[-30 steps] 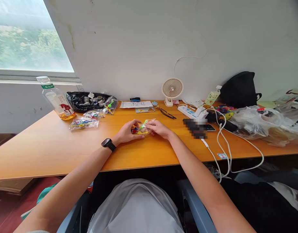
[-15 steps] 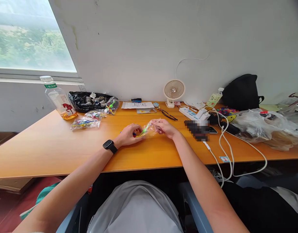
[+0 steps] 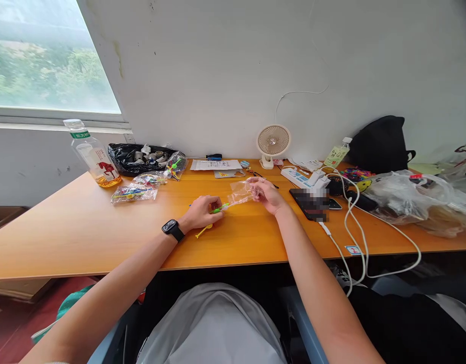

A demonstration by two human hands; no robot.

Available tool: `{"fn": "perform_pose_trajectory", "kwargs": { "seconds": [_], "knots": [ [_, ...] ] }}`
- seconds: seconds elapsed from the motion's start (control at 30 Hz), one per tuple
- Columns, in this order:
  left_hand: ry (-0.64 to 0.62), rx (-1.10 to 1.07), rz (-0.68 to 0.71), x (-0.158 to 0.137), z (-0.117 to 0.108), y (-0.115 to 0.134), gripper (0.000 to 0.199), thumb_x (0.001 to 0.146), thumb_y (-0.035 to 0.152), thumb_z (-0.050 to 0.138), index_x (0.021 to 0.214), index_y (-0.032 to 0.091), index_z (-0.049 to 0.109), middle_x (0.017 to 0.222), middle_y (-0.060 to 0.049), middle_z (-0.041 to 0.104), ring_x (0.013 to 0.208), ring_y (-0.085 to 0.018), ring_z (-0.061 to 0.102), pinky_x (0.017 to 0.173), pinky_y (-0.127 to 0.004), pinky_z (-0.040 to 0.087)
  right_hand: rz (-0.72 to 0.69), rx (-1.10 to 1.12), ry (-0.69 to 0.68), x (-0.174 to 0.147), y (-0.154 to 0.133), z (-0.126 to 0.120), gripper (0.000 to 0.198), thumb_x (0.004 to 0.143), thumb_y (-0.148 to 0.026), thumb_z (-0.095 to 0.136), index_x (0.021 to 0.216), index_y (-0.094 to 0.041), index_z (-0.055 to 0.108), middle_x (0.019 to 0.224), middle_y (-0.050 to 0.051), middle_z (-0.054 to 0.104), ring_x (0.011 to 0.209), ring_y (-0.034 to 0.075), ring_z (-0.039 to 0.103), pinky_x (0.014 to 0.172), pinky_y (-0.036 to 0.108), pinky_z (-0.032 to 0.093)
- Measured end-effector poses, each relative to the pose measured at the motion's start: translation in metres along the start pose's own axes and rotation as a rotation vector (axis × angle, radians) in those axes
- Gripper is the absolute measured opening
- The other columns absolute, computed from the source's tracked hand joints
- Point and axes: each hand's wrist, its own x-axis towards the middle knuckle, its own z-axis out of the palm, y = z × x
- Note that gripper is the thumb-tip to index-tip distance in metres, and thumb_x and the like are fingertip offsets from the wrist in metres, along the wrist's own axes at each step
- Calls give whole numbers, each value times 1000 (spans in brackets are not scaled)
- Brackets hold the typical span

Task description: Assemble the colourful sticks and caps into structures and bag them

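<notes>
My left hand point(image 3: 203, 211) rests low over the wooden table, its fingers closed around small plastic pieces. A green plastic piece point(image 3: 220, 208) pokes out between thumb and fingers. Under that hand a yellow plastic piece point(image 3: 203, 231) sticks out onto the tabletop. A clear plastic bag point(image 3: 240, 192), crumpled and see-through, is pinched in my right hand point(image 3: 268, 195), and its near end reaches toward the green piece. The palm of my left hand hides whatever else lies beneath it.
Bagged colourful plastic pieces point(image 3: 134, 193) lie left, beside a tilted-looking bottle point(image 3: 94, 159) and a black bag point(image 3: 138, 157). Behind stand papers point(image 3: 216, 165) and a small fan point(image 3: 273, 141). On the right are a power strip point(image 3: 295, 177), white cables point(image 3: 346, 212) and plastic bags point(image 3: 395, 197).
My right hand has moved slightly right with the clear bag, which now looks stretched out and emptier. The green piece is at my left hand, and the yellow piece shows on the table.
</notes>
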Motion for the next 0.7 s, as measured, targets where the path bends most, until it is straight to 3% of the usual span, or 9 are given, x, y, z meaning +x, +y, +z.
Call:
{"fn": "perform_pose_trajectory", "kwargs": {
  "seconds": [0.17, 0.33, 0.43, 0.57, 0.63, 0.7],
  "knots": [
    [69, 22, -21, 0, -2, 2, 31, 90, 55, 68, 88, 24, 67, 92, -3, 74, 89, -24, 66, 83, -35, 48, 48, 41, 1, 1, -3, 1, 34, 68, -29, 69, 101, -20, 70, 74, -1, 60, 60, 12, 50, 50, 23, 37],
    [18, 71, -22, 3, 1, -5, 29, 88, 52, 70, 84, 23, 71, 84, -4, 74, 81, -23, 65, 73, -33, 46, -251, 23, 317, 10, 4, 5, 51, 72, -30, 71, 120, -32, 55, 100, 0, 69, 70, 14, 62, 62, 27, 53],
    [12, 69, -54, 6, 6, -9, 28, 91, 51, 67, 87, 24, 72, 84, -4, 73, 78, -21, 66, 68, -30, 44, -246, 16, 179, 17, 4, 5, 49, 74, -31, 76, 119, -34, 55, 101, -1, 67, 76, 16, 68, 74, 33, 60],
    [39, 119, -93, 10, 14, -8, 29, 91, 52, 67, 88, 24, 70, 79, -3, 71, 72, -21, 64, 63, -30, 41, -74, -105, -128, 45, -2, 11, 32, 78, -35, 79, 104, -25, 64, 99, 5, 71, 85, 20, 72, 83, 38, 61],
    [39, 156, -82, 11, 17, -7, 28, 91, 52, 66, 87, 24, 69, 78, -3, 71, 71, -21, 63, 62, -30, 39, -71, -202, -107, 66, -2, 16, 40, 85, -44, 73, 119, -26, 64, 120, 10, 70, 104, 25, 72, 92, 43, 60],
    [16, 190, -59, 13, 18, -5, 26, 92, 50, 64, 88, 24, 68, 79, -4, 71, 71, -21, 64, 61, -30, 38, -93, -402, -36, 86, 2, 22, 55, 90, -54, 68, 138, -31, 56, 147, 12, 58, 132, 29, 59, 104, 51, 53]
  ]
}}
